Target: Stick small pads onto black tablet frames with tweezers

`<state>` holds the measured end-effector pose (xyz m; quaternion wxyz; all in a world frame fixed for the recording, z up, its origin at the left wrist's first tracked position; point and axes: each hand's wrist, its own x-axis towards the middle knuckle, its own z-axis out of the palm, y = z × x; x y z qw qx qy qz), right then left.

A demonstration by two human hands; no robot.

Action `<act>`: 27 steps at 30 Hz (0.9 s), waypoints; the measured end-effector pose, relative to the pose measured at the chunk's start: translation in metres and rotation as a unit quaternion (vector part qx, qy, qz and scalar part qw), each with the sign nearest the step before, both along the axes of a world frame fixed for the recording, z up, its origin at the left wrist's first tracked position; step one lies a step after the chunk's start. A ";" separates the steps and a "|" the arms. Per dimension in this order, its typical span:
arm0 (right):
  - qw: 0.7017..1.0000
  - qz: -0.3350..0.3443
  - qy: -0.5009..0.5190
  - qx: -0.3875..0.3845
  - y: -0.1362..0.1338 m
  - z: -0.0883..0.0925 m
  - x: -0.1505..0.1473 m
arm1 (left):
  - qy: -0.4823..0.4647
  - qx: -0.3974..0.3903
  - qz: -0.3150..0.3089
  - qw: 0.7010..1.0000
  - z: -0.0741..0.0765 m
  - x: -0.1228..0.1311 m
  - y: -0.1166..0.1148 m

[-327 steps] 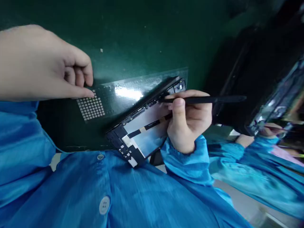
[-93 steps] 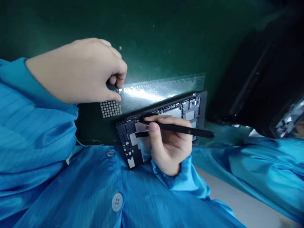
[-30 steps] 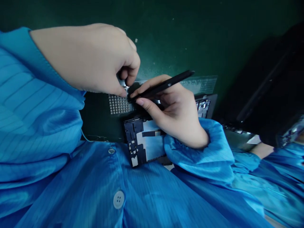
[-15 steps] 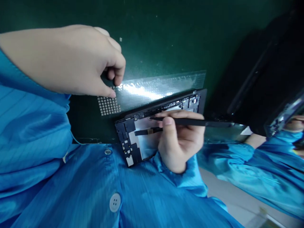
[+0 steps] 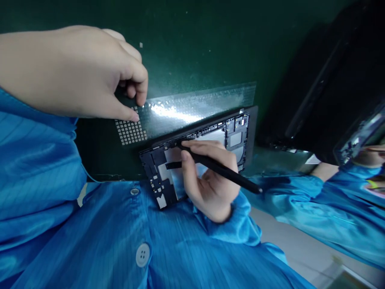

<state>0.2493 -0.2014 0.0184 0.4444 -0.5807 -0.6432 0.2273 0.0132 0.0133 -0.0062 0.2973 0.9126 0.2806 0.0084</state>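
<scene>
My left hand [image 5: 99,74] reaches in from the left, its thumb and forefinger closed at the edge of a clear sheet [image 5: 198,101] that carries a grid of small square pads [image 5: 129,131]. Slim black tweezers [image 5: 222,168] are gripped in my right hand [image 5: 210,180], pen-fashion. Their tip is near the long upper edge of an opened tablet [image 5: 150,168], partly hidden by my fingers. The tablet lies tilted against the table's front edge, its inner parts facing up. My right hand covers much of its middle, where a dark flat cable [image 5: 173,165] shows.
A large black object [image 5: 319,88] stands at the right on the green table [image 5: 186,44]. Beyond it, another person's blue sleeve [image 5: 303,192] and hand [image 5: 371,156] show at the right edge. A tiny pale square [image 5: 141,45] lies above my left hand.
My right hand has shifted left and turned, so the tweezers' rear end now slants down to the right. My left hand stays on the sheet; the whole view has shifted slightly.
</scene>
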 end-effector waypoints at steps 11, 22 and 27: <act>0.939 0.302 -0.014 -0.162 0.101 -0.004 0.015 | 0.034 -0.029 -0.012 0.999 0.026 0.013 -0.008; 0.938 0.305 -0.024 -0.165 0.104 -0.003 0.011 | 0.038 -0.053 -0.007 0.998 0.028 0.018 -0.009; 0.977 0.114 0.147 -0.101 0.078 -0.005 0.033 | 0.051 0.006 -0.015 0.999 0.017 0.013 -0.005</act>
